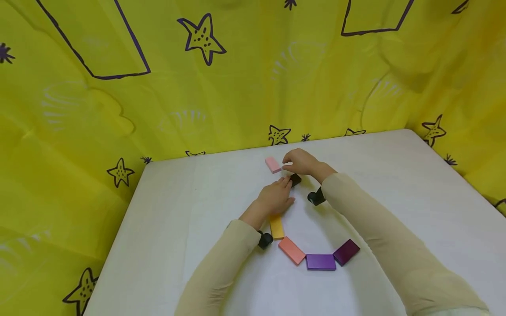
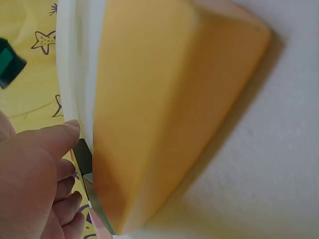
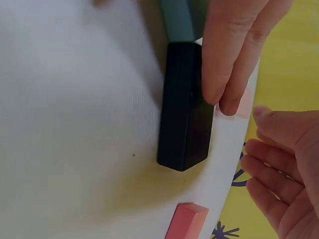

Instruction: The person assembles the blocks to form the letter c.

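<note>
My left hand (image 1: 274, 197) reaches over a curved row of blocks, its straight fingers against the side of a black block (image 3: 182, 107). A green block (image 3: 179, 20) adjoins the black one, and my left hand covers it in the head view. Closer to me, a yellow block (image 1: 277, 227) continues the row; it looms large in the left wrist view. My right hand (image 1: 302, 162) hovers beyond the black block with loosely bent fingers and nothing in them. Beside its fingertips lies a pale pink block (image 1: 272, 165).
The row curves on through a coral block (image 1: 291, 250), a purple block (image 1: 321, 262) and a maroon block (image 1: 346, 252). A reddish-pink block (image 3: 187, 221) lies apart from the black one. Yellow patterned cloth (image 1: 237, 96) hangs behind the white table (image 1: 170, 219).
</note>
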Tool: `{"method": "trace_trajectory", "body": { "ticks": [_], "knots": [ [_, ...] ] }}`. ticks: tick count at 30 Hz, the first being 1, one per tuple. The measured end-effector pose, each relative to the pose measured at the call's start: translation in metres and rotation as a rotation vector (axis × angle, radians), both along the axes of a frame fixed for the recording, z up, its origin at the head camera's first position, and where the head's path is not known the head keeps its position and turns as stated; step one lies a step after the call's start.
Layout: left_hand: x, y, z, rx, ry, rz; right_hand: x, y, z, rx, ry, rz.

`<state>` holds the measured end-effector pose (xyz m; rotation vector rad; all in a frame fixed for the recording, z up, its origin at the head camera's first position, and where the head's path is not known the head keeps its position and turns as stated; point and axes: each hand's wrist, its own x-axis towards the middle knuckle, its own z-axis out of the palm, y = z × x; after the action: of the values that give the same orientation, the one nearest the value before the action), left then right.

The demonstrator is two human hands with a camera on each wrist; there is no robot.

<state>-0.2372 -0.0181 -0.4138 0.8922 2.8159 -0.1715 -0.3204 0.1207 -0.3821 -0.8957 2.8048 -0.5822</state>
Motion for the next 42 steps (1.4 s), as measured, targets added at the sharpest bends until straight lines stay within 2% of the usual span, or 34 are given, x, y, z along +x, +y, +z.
{"method": "trace_trajectory", "body": {
  "ticks": [7,13,21,26,32,35,42],
  "knots": [
    [-0.004,0.003,0.001,0.024,-0.044,0.011,-0.012,-0.014,0.005,0.013,0.041,0.005],
    [-0.004,0.004,0.006,0.036,-0.047,0.008,-0.016,-0.026,0.005,0.055,0.020,0.013],
    [-0.004,0.004,0.003,0.059,-0.085,0.000,-0.018,-0.036,-0.008,0.101,0.062,0.024],
    [-0.005,0.006,0.005,0.018,-0.080,0.000,-0.018,-0.036,-0.014,0.110,0.059,0.025],
    [-0.004,0.007,0.006,0.003,-0.095,0.022,-0.023,-0.023,-0.016,0.110,0.026,-0.057],
    [-0.005,0.007,0.005,-0.008,-0.096,0.037,-0.026,-0.014,-0.017,0.099,0.006,-0.070],
    [-0.007,0.006,0.004,-0.034,-0.091,0.039,-0.029,0.007,-0.018,0.058,-0.009,-0.153]
  ]
}}
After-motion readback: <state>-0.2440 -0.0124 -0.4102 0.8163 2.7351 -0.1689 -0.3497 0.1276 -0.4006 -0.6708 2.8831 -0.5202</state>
